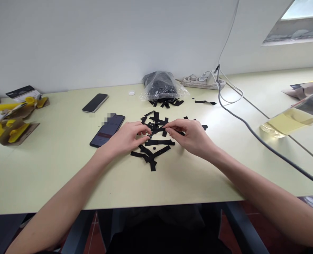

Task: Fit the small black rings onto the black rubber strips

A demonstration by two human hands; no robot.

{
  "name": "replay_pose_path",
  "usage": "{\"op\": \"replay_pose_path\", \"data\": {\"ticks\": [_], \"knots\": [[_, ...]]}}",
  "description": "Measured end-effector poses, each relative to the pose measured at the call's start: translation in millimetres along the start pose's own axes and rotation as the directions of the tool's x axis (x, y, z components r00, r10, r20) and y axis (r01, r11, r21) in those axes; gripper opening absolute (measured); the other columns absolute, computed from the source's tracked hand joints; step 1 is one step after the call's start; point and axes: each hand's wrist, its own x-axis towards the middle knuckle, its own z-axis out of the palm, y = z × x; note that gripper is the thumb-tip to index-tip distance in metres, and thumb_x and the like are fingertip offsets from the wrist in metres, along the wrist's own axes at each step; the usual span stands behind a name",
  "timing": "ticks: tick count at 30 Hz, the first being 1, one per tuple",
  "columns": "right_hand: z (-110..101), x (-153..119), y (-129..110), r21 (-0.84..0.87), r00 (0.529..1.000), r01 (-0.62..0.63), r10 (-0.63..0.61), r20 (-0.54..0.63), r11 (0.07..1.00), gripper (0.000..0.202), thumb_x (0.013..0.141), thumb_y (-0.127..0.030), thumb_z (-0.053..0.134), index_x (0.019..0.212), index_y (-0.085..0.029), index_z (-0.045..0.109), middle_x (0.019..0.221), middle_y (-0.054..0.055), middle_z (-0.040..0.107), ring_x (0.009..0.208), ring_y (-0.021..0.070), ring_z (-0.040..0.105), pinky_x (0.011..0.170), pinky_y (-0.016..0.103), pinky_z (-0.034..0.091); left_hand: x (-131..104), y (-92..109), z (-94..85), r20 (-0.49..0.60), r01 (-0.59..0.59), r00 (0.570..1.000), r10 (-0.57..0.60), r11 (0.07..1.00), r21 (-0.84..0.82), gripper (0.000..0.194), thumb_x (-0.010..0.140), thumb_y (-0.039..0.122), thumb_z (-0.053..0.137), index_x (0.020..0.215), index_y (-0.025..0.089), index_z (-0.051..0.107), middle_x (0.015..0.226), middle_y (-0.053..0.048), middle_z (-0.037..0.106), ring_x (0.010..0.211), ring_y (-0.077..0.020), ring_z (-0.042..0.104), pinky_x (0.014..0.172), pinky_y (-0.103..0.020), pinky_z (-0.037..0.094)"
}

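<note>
My left hand (131,137) rests over the table with its fingers curled. Its thumb and fingertips come together at a small dark round piece (150,136), too small to name surely. To its right, my right hand (190,134) pinches thumb against forefinger at the end of a black fabric strip (159,129). Loose black strips and small dark bits lie in a heap between and behind both hands. Nearer to me, one long strip (160,142) lies crosswise, with a small dark disc (154,148) below it and several crossed strips (148,154) further forward.
A clear plastic bag (160,86) of black material stands by the wall. Two phones (95,103) lie left. Yellow tools on cardboard (16,132) are far left. A power strip (201,83), a dark cable (264,141) and a tilted-looking container of yellow liquid (286,123) are right.
</note>
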Motion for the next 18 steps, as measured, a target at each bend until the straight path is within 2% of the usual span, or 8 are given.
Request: {"op": "replay_pose_path", "data": {"ticks": [6,10,15,18], "knots": [[-0.2,-1.6,1.0,0.02,1.0,0.002,-0.003,0.02,1.0,0.016,0.096,-0.028,0.063,0.094,-0.018,0.075,0.087,0.005,0.076,0.071,0.0168,0.065,0.059,0.028,0.045,1.3,-5.7,1.3,0.011,0.031,0.999,-0.031,0.999,0.034,0.024,0.101,0.032,0.054,0.104,0.023,0.076,0.106,-0.005,0.074,0.097,-0.0211,0.067,0.078,-0.029,0.05],[0.2,-1.7,1.5,0.01,0.999,0.026,-0.027,0.035,1.0,0.013,0.096,-0.027,0.064,0.089,-0.018,0.072,0.084,0.004,0.074,0.07,0.0153,0.063,0.059,0.027,0.045,1.2,-8.0,0.5,0.027,-0.042,0.999,0.039,0.987,0.152,0.027,0.102,0.03,0.053,0.106,0.022,0.078,0.105,-0.006,0.074,0.102,-0.0221,0.066,0.082,-0.031,0.051],[1.7,-1.0,1.3,0.004,0.999,0.023,-0.023,0.046,1.0,0.014,0.097,-0.027,0.063,0.089,-0.019,0.071,0.084,0.003,0.073,0.069,0.0144,0.06,0.06,0.028,0.044,0.3,-5.3,1.8,0.076,-0.108,0.993,0.09,0.954,0.281,0.031,0.104,0.028,0.05,0.104,0.019,0.079,0.1,-0.008,0.073,0.095,-0.0228,0.067,0.073,-0.03,0.049],[2.7,-0.8,3.3,0.011,0.998,0.025,-0.025,0.063,1.0,0.014,0.097,-0.028,0.063,0.09,-0.019,0.071,0.084,0.004,0.073,0.069,0.0152,0.061,0.061,0.028,0.045,1.3,-5.5,3.8,0.059,-0.101,0.994,0.088,0.955,0.28,0.03,0.103,0.025,0.05,0.099,0.017,0.079,0.097,-0.008,0.073,0.092,-0.0219,0.067,0.073,-0.03,0.048]]}}
